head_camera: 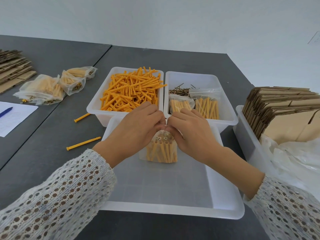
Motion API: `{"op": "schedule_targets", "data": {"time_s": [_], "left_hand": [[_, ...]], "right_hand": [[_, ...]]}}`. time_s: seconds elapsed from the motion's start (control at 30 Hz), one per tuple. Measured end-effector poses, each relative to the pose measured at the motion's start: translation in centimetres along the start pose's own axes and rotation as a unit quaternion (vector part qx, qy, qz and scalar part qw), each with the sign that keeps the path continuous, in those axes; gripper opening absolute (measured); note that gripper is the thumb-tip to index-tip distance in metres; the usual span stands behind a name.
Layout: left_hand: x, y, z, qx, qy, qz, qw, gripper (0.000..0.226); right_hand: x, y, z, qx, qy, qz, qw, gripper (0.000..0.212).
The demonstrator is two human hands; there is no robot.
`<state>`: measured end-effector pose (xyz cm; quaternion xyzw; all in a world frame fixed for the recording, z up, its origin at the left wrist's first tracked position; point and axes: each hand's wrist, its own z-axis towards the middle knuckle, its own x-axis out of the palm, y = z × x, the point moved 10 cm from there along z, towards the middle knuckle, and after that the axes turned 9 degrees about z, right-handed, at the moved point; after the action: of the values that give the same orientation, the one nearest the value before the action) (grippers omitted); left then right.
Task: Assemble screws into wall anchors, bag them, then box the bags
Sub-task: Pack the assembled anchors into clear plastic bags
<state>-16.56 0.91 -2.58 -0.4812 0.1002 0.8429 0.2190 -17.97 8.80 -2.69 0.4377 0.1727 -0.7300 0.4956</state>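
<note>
The bag [161, 149] stands upright over the near tray [173, 187], packed with orange anchors, screw heads showing at its top. The left hand [138, 124] and right hand [188, 126] meet at its mouth, fingers curled and pinching the top edge from either side (probably pressing the seal closed). It should handle as thin, soft, slippery film around a stiff, fairly light bundle; grip is best at the top strip or around the bundle's middle, since screw tips could pierce the film. At 12 o'clock sits the anchor bin [97, 110]; at 1 o'clock the screw bin [228, 118]; at 10 o'clock finished bags [43, 89]; at 3 o'clock flat cartons [277, 111].
</note>
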Motion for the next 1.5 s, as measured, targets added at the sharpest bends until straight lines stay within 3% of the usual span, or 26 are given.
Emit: {"op": "schedule_targets", "data": {"time_s": [0.23,0.63,0.87,0.97,1.1,1.2,1.37,1.5], "left_hand": [[-2.0,0.2,-1.3,0.043,0.000,0.120,0.992,0.012],[-2.1,0.9,-2.1,0.069,0.032,0.157,0.985,0.009],[-1.9,1.1,-1.5,0.055,0.048,0.118,0.990,0.013],[-2.0,1.1,-1.5,0.055,0.054,0.097,0.992,0.014],[-1.5,2.3,-1.5,-0.013,0.071,-0.016,0.997,0.012],[-0.8,2.9,-1.9,-0.057,0.060,-0.086,0.993,0.010],[0.2,3.4,-2.0,-0.067,0.057,-0.074,0.993,0.015],[-0.4,3.7,-2.0,-0.074,0.017,-0.087,0.993,0.010]], "right_hand": [[0.3,0.3,-0.1,0.002,0.072,-0.001,0.997,0.011],[-0.7,-0.4,-1.2,0.028,0.043,-0.006,0.999,0.014],[-1.6,-1.6,-2.0,0.045,0.061,-0.016,0.997,0.012],[-1.3,-2.0,-2.0,0.055,0.080,0.031,0.995,0.013],[-1.1,-4.0,-2.5,0.126,0.071,0.142,0.979,0.016],[-1.2,-4.5,-3.0,0.147,0.056,0.165,0.974,0.019],[-1.6,-3.9,-2.8,0.115,0.027,0.141,0.983,0.022],[-1.3,-4.9,-3.2,0.161,0.003,0.205,0.965,0.017]]}}
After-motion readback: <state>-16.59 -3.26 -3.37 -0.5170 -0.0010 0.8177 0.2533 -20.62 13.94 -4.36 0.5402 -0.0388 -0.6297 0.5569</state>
